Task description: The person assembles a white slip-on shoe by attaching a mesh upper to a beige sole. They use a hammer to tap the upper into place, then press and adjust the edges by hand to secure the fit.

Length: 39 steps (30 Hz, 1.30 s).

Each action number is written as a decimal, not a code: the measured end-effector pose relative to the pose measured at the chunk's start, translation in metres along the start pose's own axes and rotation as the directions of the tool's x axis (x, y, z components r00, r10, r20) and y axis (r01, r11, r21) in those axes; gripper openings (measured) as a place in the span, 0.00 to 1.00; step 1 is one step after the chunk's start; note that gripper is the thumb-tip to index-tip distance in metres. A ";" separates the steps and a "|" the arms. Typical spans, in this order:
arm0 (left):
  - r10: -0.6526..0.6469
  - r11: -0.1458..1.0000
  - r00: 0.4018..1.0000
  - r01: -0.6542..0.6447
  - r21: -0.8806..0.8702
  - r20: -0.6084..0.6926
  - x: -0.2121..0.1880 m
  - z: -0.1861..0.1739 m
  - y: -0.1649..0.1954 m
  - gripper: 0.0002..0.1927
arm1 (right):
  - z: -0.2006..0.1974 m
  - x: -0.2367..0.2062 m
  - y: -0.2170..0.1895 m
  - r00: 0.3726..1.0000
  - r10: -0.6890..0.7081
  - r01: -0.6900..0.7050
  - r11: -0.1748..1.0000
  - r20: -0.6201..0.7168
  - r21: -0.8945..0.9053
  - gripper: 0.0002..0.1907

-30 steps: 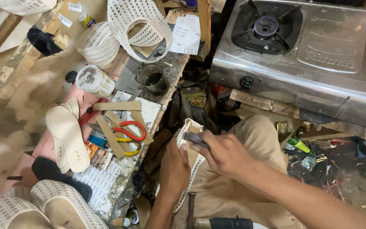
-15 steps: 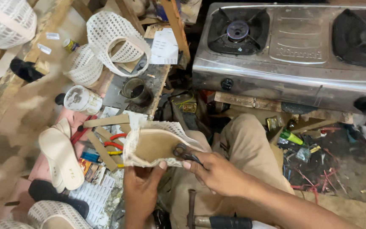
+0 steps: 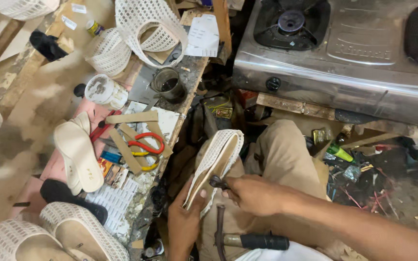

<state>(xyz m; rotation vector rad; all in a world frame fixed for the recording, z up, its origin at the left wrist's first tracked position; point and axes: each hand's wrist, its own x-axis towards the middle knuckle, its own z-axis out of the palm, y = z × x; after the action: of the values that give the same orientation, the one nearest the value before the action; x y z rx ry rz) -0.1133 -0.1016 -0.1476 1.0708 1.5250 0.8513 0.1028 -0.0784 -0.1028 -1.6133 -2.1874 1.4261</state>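
Black-handled hammer [image 3: 247, 240] lies across the lap. Left hand [image 3: 185, 220] grips the heel of a cream mesh shoe upper [image 3: 217, 157], tan inside, held above the knees. Right hand [image 3: 255, 194] closed on dark metal pliers [image 3: 217, 182] biting its edge. Beyond: orange scissors [image 3: 146, 145], steel gas stove [image 3: 344, 58].

Shoemaking workshop: soles [image 3: 77, 155], scissors [image 3: 146, 145], mesh uppers [image 3: 141, 24]

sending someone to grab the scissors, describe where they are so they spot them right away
Start at the steel stove at top right, then go left to the cluttered workbench. The scissors lie near its right edge among tan strips, right of a cream sole. Their red and yellow handles set them apart.
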 end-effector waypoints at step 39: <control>0.292 0.872 0.923 -0.365 0.327 0.252 0.022 0.011 0.016 0.27 | 0.005 0.005 0.017 0.985 0.067 -0.102 0.970 -0.159 -0.220 0.18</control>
<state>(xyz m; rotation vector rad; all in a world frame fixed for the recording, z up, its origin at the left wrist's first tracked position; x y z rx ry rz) -0.1012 -0.0755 -0.1430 1.6817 1.3838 0.6707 0.1101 -0.0774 -0.1198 -1.8410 -2.2883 1.0607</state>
